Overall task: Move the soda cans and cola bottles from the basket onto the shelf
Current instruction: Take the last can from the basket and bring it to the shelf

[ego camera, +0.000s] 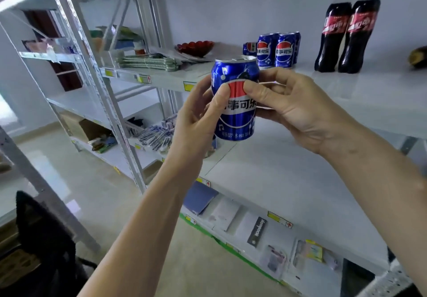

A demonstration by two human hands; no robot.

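both hands [198, 121] round glossy cylindrical can [234, 99]

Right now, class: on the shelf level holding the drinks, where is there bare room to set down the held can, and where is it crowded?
Free: the bare shelf in front of the cola bottles, and the gap between them and the standing cans. Crowded: left of those cans, around the red bowl and folded cloths. Both hands, left and right, hold the can.

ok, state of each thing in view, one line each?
held can: upright, off the shelf, gripped by both hands
left hand: grips can
right hand: grips can
shelved cans: upright, clustered
cola bottles: two, upright, capped, side by side
red bowl: on shelf
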